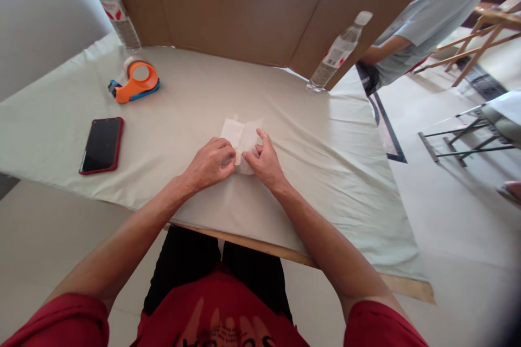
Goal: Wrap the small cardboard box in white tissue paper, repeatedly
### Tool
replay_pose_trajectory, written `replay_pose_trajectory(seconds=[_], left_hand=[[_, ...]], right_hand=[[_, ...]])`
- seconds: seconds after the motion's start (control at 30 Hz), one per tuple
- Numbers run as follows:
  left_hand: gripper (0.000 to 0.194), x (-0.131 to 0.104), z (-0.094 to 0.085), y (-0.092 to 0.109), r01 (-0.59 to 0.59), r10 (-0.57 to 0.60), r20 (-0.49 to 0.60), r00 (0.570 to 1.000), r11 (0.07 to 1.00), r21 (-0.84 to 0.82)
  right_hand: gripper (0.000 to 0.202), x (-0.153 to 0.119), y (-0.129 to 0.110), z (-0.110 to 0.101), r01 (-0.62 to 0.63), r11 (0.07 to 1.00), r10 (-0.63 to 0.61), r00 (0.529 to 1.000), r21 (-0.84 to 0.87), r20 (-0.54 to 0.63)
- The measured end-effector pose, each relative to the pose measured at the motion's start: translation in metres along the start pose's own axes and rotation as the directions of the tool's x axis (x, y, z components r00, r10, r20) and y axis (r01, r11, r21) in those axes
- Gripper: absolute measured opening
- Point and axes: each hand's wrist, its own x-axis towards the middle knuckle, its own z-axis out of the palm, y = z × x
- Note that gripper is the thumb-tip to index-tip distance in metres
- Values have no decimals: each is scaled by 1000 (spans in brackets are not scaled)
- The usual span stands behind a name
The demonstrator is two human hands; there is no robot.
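A thin white, partly see-through sheet (233,131), like tissue or wrapping paper, lies on the cloth-covered table between my hands. It looks folded and creased, and its near part bulges a little. My left hand (211,162) pinches the left side of the sheet, fingers curled over and thumb beneath. At the right side, my right hand (266,164) grips the sheet with thumb and curled fingers while its index finger points up and away. Whether anything is wrapped inside the sheet cannot be made out.
A phone (101,146) with a red case lies left, and an orange-and-blue tape dispenser (136,84) behind it. Two water bottles (116,11) stand against a cardboard panel (228,5) at the back. Another person (427,24) is beyond the panel at right.
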Motion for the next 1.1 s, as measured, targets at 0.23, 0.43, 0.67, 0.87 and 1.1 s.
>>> replay_pose_trajectory(seconds=[0.23, 0.43, 0.67, 0.87, 1.1], left_hand=[[16, 2, -5, -4, -36, 34, 36, 999, 997, 72], [17, 3, -6, -3, 13, -18, 118, 993, 999, 41], [12, 4, -3, -5, 92, -82, 129, 988, 993, -74], [51, -3, 4, -4, 185, -182, 36, 983, 957, -225], [49, -5, -2, -5, 304, -310, 56, 949, 853, -425]], right_hand=[[82, -3, -2, 2, -79, 968, 84, 996, 236, -11], [82, -1, -17, 9, -96, 929, 102, 995, 358, 2], [90, -2, -33, 9, -143, 913, 141, 989, 381, 33], [82, -15, -28, 4, -16, 951, -24, 992, 310, 126], [77, -22, -25, 8, 258, 962, -238, 955, -93, 179]])
